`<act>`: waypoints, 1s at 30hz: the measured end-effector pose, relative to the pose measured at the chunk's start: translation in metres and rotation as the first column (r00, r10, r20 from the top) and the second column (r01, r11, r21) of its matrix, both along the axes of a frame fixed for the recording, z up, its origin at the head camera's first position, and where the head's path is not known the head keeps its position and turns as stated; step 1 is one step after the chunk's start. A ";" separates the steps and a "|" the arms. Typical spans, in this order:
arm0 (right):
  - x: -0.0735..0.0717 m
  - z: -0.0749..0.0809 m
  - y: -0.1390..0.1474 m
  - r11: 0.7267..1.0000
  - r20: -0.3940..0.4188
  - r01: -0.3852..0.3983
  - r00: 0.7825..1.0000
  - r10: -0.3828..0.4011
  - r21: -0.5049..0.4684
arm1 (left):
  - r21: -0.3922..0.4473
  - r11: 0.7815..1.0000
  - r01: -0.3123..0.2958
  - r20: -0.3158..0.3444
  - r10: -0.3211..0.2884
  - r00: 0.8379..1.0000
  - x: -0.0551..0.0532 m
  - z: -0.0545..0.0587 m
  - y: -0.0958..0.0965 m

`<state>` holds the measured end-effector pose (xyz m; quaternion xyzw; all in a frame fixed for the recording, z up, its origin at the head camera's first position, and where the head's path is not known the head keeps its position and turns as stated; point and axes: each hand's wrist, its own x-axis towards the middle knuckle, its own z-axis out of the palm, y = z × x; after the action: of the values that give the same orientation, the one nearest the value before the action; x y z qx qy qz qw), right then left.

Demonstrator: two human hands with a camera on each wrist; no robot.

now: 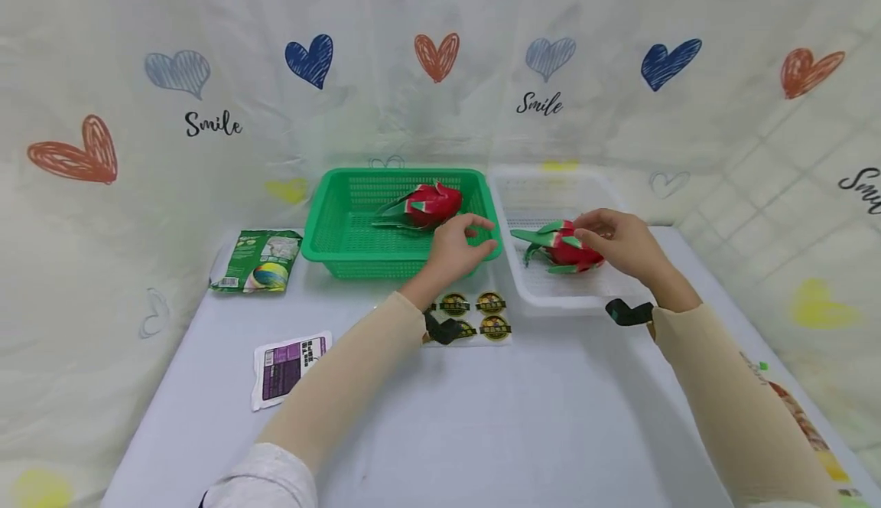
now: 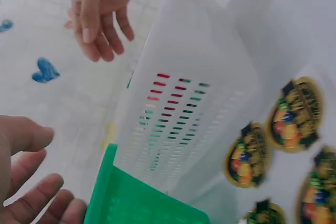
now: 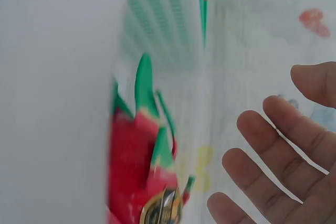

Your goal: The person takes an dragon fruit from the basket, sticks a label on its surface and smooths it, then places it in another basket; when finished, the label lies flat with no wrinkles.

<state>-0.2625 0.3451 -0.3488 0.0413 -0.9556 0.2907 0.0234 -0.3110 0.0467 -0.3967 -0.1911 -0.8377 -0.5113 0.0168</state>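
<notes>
Dragonfruit: red, green-scaled, dark gold-edged sticker | left grip, right grip: fingers spread, empty

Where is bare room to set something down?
Widest: tabletop between left sleeve and right sleeve, before the white basket. Also the left end of the green basket, beside the left dragon fruit. Crowded: the white basket's middle, right hand above the right dragon fruit; the green basket's front right, under the left hand.
</notes>
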 end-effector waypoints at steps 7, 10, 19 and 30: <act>0.010 0.006 -0.033 0.993 -0.097 -0.114 0.989 0.114 0.002 | 0.267 0.959 -0.095 0.053 0.084 0.995 0.029 -0.021 -0.056; 0.004 0.009 -0.049 0.985 -0.115 -0.172 0.978 0.174 0.028 | 0.265 0.950 -0.168 0.131 0.137 0.982 0.035 -0.032 -0.081; -0.047 0.016 -0.095 0.944 -0.057 -0.320 0.944 0.325 0.082 | 0.531 0.776 -0.339 0.529 0.009 0.848 0.021 -0.051 -0.133; -0.117 0.008 -0.160 0.934 0.114 -0.346 0.935 0.336 0.089 | 0.675 0.599 -0.431 0.620 -0.144 0.771 0.012 -0.057 -0.154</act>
<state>-0.3796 0.1853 -0.3412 0.1935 -0.9483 0.2399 -0.0763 -0.2992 -0.1073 -0.4533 0.0880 -0.4943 -0.8547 -0.1321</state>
